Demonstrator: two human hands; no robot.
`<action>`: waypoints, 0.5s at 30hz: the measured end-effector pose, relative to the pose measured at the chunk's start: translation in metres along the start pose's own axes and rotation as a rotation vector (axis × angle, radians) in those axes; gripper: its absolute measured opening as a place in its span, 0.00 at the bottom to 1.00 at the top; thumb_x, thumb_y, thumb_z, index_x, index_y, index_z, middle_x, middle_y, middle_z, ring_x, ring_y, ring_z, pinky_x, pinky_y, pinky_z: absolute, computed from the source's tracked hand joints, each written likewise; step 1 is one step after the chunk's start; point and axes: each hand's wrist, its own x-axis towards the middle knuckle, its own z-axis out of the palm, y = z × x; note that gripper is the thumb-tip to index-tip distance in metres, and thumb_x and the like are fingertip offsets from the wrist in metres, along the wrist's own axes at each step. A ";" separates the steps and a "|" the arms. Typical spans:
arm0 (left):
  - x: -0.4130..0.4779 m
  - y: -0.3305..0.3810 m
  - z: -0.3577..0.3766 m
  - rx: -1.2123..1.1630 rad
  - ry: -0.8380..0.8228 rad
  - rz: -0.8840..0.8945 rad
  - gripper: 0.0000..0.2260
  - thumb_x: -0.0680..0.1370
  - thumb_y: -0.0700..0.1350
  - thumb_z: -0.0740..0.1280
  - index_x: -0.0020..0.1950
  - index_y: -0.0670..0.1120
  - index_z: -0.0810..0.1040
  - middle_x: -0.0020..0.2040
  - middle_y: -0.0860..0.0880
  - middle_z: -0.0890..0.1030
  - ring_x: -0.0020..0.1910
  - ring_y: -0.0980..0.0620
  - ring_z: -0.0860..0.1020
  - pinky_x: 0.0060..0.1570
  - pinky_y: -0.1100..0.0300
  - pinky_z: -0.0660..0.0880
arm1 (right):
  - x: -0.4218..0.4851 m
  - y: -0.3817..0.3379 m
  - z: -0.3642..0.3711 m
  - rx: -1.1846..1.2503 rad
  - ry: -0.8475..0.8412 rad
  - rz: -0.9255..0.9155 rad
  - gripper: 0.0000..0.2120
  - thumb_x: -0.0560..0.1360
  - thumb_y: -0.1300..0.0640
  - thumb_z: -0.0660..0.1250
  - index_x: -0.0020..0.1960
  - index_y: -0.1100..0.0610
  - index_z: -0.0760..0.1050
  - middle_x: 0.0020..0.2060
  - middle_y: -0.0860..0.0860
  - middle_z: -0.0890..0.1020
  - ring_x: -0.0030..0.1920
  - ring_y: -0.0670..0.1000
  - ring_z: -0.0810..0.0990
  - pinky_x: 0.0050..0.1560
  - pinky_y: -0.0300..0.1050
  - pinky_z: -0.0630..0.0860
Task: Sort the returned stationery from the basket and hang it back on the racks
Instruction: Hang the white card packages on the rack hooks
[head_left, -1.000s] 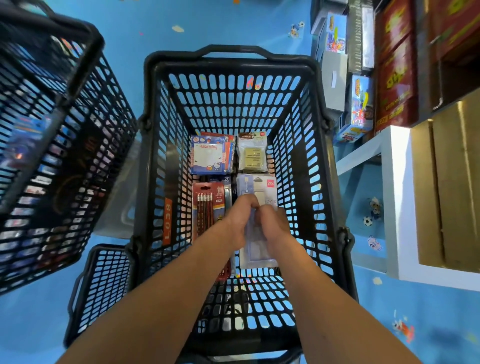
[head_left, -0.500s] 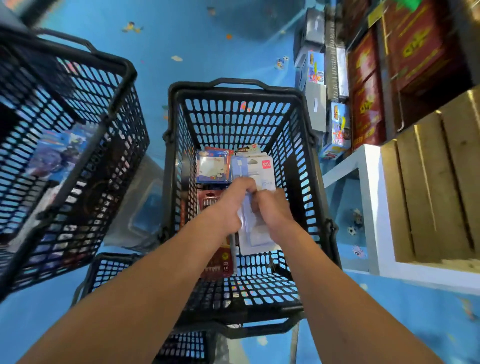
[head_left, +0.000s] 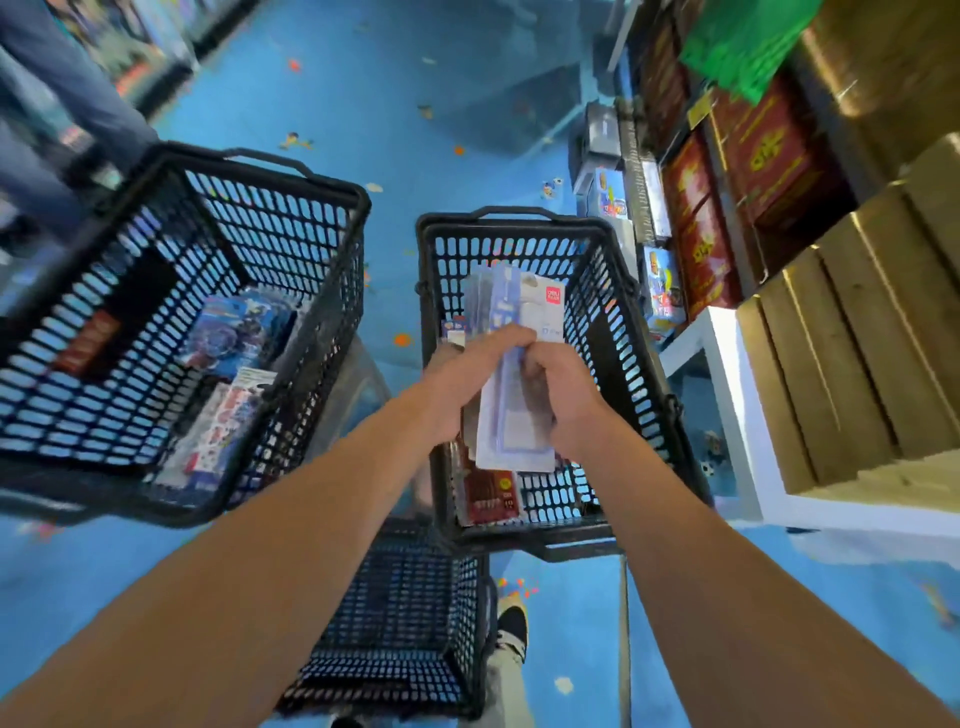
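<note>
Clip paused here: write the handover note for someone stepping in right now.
Left hand: grips the stack of stationery packs on its left side.
Right hand: grips the same stack on the right.
The stack is held above the middle basket; a red pencil pack lies inside.
Done: one stack picked out. Left: hang it on a rack, then sort what remains in the basket.

Open-topped basket (head_left: 498, 254), mesh-walled all round.
</note>
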 end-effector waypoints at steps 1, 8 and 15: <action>-0.021 0.007 -0.004 0.044 -0.007 0.025 0.62 0.50 0.73 0.81 0.77 0.43 0.69 0.70 0.45 0.78 0.64 0.45 0.79 0.62 0.51 0.76 | -0.010 0.001 0.007 -0.011 -0.013 0.001 0.11 0.58 0.60 0.65 0.40 0.57 0.75 0.36 0.57 0.71 0.40 0.58 0.71 0.46 0.54 0.69; -0.083 0.002 -0.061 -0.027 -0.017 0.035 0.55 0.52 0.74 0.81 0.74 0.50 0.75 0.68 0.45 0.80 0.63 0.43 0.82 0.64 0.43 0.76 | -0.074 0.009 0.052 0.028 -0.141 -0.010 0.23 0.57 0.56 0.69 0.52 0.57 0.79 0.42 0.62 0.74 0.41 0.64 0.75 0.44 0.64 0.76; -0.168 0.007 -0.122 -0.110 0.063 0.133 0.26 0.73 0.66 0.73 0.63 0.48 0.83 0.58 0.43 0.86 0.55 0.41 0.85 0.59 0.43 0.80 | -0.135 0.010 0.104 -0.047 -0.444 -0.084 0.19 0.73 0.61 0.65 0.63 0.56 0.77 0.44 0.53 0.84 0.48 0.57 0.84 0.50 0.59 0.83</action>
